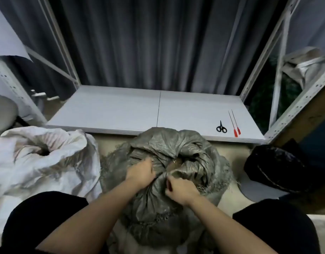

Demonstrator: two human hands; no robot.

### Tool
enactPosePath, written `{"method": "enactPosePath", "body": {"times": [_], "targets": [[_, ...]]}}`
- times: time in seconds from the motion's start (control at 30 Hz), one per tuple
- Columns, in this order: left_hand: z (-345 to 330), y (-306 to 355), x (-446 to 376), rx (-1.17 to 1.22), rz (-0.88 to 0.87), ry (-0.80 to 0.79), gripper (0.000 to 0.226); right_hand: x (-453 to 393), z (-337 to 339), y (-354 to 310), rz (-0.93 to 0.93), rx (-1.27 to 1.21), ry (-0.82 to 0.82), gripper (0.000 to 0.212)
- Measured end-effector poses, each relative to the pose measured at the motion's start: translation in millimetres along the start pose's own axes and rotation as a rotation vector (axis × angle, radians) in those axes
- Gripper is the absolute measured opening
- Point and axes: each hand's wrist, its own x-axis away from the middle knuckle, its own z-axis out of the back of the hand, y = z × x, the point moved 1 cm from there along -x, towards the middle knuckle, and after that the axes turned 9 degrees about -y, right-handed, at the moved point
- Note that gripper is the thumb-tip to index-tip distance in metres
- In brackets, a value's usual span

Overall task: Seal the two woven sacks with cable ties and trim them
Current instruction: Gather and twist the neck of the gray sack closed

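Note:
A grey-green woven sack [163, 143] stands between my knees, its mouth partly bunched with a small opening still showing. My left hand [140, 174] grips a fold of the sack's rim on the left of the opening. My right hand [180, 189] pinches bunched fabric at the near side of the mouth. A white woven sack [48, 158] lies open-mouthed to the left. Two red cable ties [234, 123] and black scissors [221, 127] rest on the grey board [121, 110] beyond the sack, at its right end.
A black bag [275, 167] sits on the floor at the right. Metal shelf uprights [293, 107] frame the board on both sides, with a dark curtain behind. A beige bag [304, 68] lies on the right shelf.

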Motion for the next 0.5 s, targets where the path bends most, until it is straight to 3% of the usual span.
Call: {"method": "enactPosePath", "body": {"times": [0.17, 0.27, 0.33, 0.5], "targets": [[-33, -19, 0, 0.065, -0.004, -0.134, 0.009, -4, -41, -3, 0.107, 0.11, -0.27, 0.049], [-44, -28, -1, 0.127, -0.045, -0.237, 0.018, -9, -62, 3, 0.121, 0.262, -0.349, 0.079], [-48, -30, -4, 0.155, -0.061, -0.281, 0.028, -14, -75, 6, 0.079, 0.388, -0.378, 0.088], [-48, -33, -9, 0.159, -0.094, -0.328, 0.038, -22, -89, 12, 0.036, 0.591, -0.271, 0.043]]}}
